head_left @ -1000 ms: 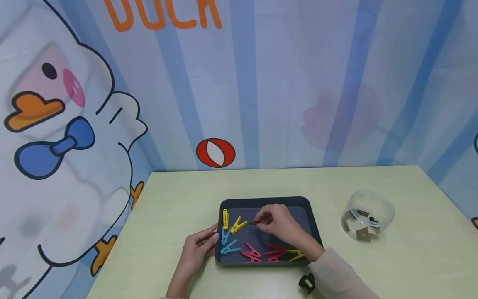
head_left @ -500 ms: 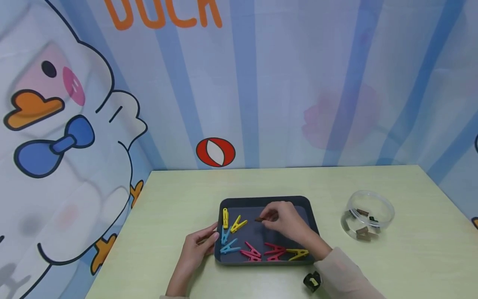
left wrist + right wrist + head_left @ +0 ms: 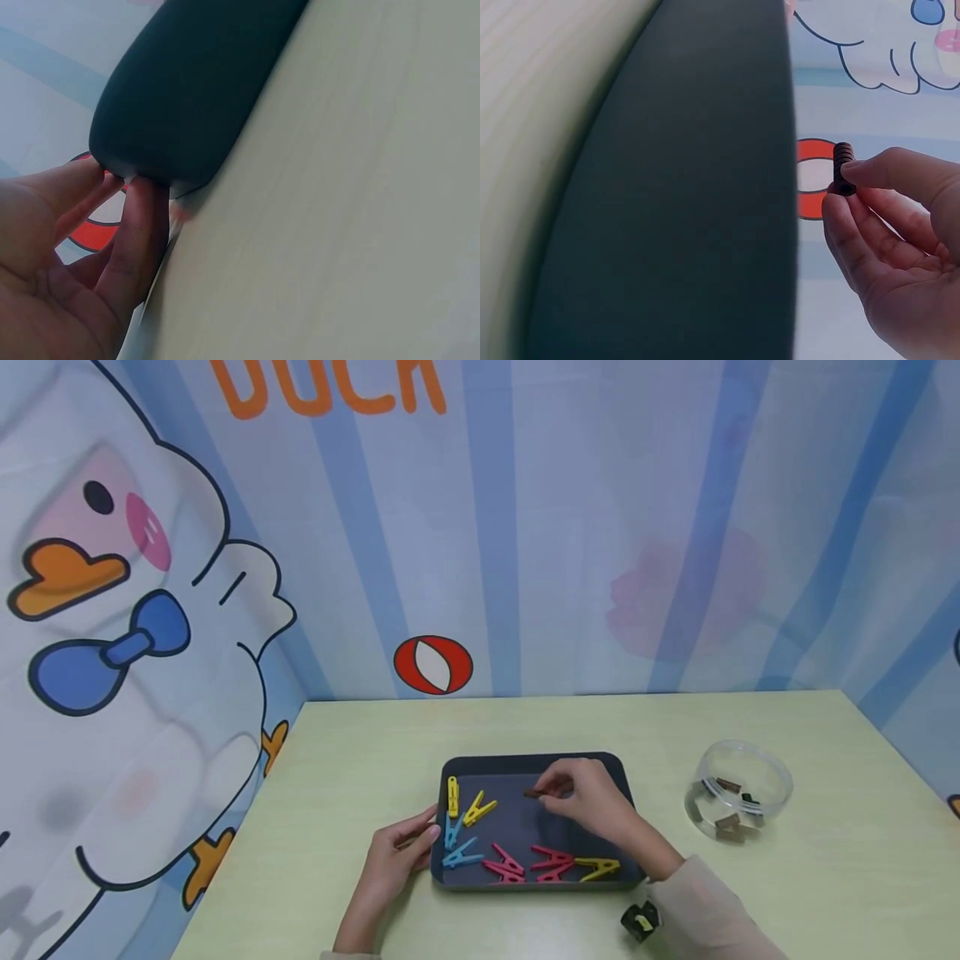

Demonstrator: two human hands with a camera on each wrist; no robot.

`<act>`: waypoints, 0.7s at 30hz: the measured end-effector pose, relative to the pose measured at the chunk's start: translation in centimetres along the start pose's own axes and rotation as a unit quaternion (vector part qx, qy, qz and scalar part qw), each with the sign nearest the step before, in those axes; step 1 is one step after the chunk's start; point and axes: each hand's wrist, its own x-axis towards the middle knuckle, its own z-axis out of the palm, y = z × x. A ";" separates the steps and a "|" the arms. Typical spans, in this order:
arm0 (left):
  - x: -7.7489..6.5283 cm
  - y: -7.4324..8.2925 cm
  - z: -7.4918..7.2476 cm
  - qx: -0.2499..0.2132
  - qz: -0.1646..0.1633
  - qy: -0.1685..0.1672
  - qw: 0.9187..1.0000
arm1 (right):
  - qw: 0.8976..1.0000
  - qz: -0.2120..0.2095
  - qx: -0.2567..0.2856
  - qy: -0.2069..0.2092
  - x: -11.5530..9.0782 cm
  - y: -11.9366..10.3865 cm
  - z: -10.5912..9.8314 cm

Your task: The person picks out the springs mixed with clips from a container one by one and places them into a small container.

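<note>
My right hand [image 3: 592,797] pinches a small dark brown ridged cylinder [image 3: 843,168] between thumb and fingertips, above the dark grey tray [image 3: 517,828]. The cylinder's ringed side and one hollow-looking end show in the right wrist view. My left hand [image 3: 397,858] grips the tray's left edge, with thumb and fingers at its corner in the left wrist view. Inside the tray lie yellow clothespins [image 3: 478,810] and blue clothespins [image 3: 461,855] along the left. Pink clothespins [image 3: 551,862] and another yellow clothespin [image 3: 598,868] lie along the front.
A round clear plastic container [image 3: 786,789] stands to the right of the tray, with several brown and dark pieces inside. Under my right sleeve shows a small black device [image 3: 641,922]. A printed cloth backdrop [image 3: 555,527] rises behind the pale table [image 3: 360,752].
My right hand has moved right and slightly away from me, carrying the brown cylinder away from the yellow clothespin. My left hand stays at the tray's edge.
</note>
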 end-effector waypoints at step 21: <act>0.1 -0.1 0.1 0.007 0.008 0.001 1.000 | 1.000 0.003 -0.008 0.024 -1.0 0.8 -2.0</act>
